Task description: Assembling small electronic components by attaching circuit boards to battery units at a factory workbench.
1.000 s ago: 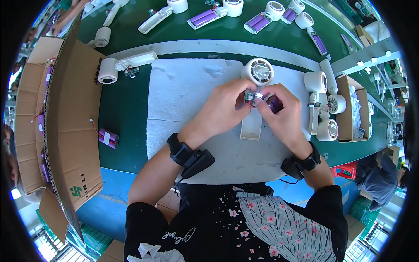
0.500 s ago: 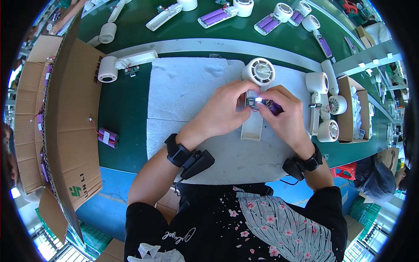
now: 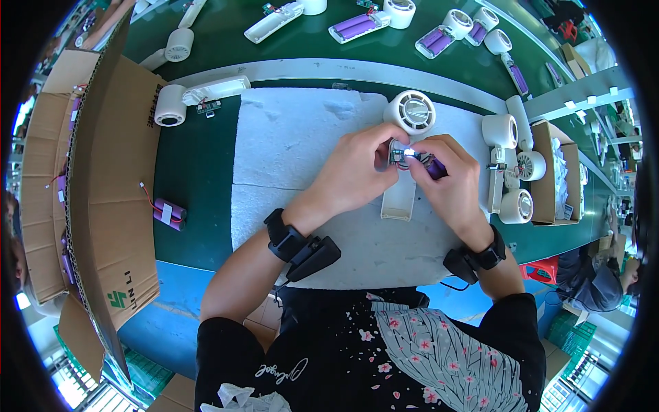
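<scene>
A white handheld fan [image 3: 410, 112] lies on the foam sheet with its round head away from me and its open handle shell [image 3: 397, 202] toward me. My left hand [image 3: 351, 168] is closed around the fan's neck, thumb and fingers pinching at a small green circuit board [image 3: 396, 155]. A bright light glows on the board. My right hand [image 3: 449, 175] holds a purple battery pack [image 3: 436, 167] beside the board, its thumb and forefinger touching the board's right end. The fingers partly hide the board and wires.
White foam [image 3: 295, 137] covers the bench's middle. A large cardboard box [image 3: 123, 185] stands left, near a loose purple battery pack [image 3: 169, 214]. Another white fan [image 3: 170, 106] lies behind. More fans [image 3: 516, 206] and a small carton [image 3: 557, 172] sit right. Beyond the metal rail [image 3: 309, 70] lie several opened fans.
The opened fans beyond the rail have shifted right. Both hands keep their grip with only slight finger movement, and the light on the board stays lit.
</scene>
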Action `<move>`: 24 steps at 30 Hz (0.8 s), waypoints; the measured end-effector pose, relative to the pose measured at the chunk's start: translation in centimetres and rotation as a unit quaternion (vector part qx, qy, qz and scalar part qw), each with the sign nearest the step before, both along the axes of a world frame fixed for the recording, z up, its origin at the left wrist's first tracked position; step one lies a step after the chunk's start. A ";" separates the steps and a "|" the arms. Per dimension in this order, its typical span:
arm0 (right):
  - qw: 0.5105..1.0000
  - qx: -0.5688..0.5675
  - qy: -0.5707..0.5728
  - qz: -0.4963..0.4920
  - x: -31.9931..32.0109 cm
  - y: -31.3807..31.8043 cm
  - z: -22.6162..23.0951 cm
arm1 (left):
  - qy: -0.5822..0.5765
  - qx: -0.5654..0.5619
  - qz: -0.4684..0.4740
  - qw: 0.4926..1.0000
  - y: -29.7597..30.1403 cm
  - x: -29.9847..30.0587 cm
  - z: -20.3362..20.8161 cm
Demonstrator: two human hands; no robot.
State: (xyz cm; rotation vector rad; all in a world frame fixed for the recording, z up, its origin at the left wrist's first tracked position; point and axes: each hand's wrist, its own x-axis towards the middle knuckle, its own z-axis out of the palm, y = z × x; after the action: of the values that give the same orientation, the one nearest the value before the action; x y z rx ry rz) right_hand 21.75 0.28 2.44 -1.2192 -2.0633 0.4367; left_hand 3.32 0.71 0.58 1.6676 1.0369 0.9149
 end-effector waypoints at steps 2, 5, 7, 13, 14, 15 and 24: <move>1.000 0.004 -0.001 0.001 0.0 -0.1 -0.1 | 0.003 0.001 0.001 1.000 0.0 0.0 -0.1; 1.000 0.010 -0.004 0.001 0.0 -0.1 -0.2 | -0.040 0.018 0.019 0.999 -0.1 0.2 -0.5; 1.000 0.009 -0.011 0.010 0.2 0.0 -0.2 | -0.035 0.018 0.019 0.999 -0.1 0.2 -0.5; 0.999 0.030 -0.019 0.020 0.0 0.0 -0.2 | -0.012 -0.026 -0.025 0.999 0.2 -0.5 0.0; 0.999 0.029 -0.019 0.019 0.0 0.0 -0.2 | -0.012 -0.026 -0.025 0.999 0.3 -0.5 -0.1; 0.999 0.028 -0.019 0.017 0.0 0.0 -0.2 | -0.023 -0.022 -0.016 0.999 0.3 -0.5 -0.4; 0.996 -0.091 -0.016 -0.006 0.7 0.4 0.4 | 0.011 0.049 -0.030 0.998 0.9 -0.6 0.0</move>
State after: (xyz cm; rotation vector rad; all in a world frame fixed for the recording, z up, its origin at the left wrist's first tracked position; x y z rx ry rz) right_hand 22.47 0.72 2.80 -1.3509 -2.0783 0.6151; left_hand 2.72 1.57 0.55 1.7845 0.9642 0.9219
